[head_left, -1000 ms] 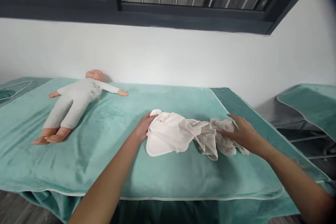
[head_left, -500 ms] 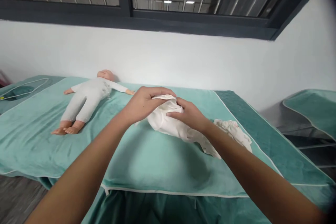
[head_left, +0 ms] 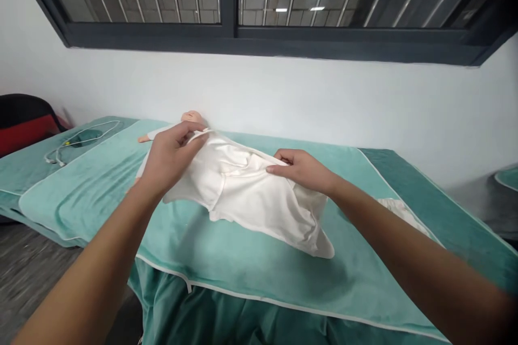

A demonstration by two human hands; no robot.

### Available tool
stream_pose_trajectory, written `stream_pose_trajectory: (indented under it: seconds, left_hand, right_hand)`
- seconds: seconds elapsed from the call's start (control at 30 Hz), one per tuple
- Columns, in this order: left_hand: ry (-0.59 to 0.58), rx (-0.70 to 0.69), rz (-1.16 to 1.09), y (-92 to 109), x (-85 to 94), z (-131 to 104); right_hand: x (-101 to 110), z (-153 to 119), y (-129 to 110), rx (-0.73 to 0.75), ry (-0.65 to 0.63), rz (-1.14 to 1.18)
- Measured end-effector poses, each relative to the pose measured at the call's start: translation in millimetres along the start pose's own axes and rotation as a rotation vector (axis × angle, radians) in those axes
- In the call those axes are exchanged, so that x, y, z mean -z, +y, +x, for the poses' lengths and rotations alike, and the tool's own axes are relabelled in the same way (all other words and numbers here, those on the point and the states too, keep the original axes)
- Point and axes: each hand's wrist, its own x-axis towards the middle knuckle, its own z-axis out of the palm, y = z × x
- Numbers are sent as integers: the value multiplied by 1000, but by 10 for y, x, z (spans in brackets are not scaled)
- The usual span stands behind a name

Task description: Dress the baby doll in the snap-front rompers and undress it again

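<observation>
A white cloth garment (head_left: 246,188) hangs stretched between my two hands above the green bed cover. My left hand (head_left: 172,153) pinches its upper left edge. Farther right, my right hand (head_left: 301,170) is closed on its top edge with thumb and fingers. Behind my left hand lies a doll (head_left: 192,116) on its back; its head and one outstretched arm show, while the garment and my hand hide most of its body. Another light, gathered cloth (head_left: 400,213) rests on the bed, partly behind my right forearm.
The green bed cover (head_left: 251,272) has white piping. A white cord (head_left: 91,132) lies at the far left, near a black and red chair (head_left: 28,124). Behind the bed are a white wall and a dark-framed window (head_left: 259,46).
My hands have moved apart, and the bunched garment is now spread out between them. My left hand has shifted left, in front of the doll. The camera view has turned left.
</observation>
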Motion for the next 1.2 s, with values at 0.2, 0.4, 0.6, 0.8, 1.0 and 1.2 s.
stream_pose_trajectory:
  seconds: [0.2,0.4,0.6,0.8,1.0,1.2]
  left_hand:
    - [-363,-184,-117,195,-478,-48]
    - [-565,-183,-161,348,-780,25]
    - [-333,-147,-137,495,-665,114]
    - [-309,-115,-198,662,-536,198]
    - [-142,-267,206,512,-450,274]
    - [68,-203,414,286,-468,257]
  right_hand:
    - [-58,0,-267,168,119,-97]
    - [134,-125,-427,233,111,-250]
    - [299,-303,-423,31,381,-718]
    - [253,-283,-463,-109,420,-1021]
    - [398,-274,-418,-61,501,-959]
    - [493,-332,-93,-131,500,-691]
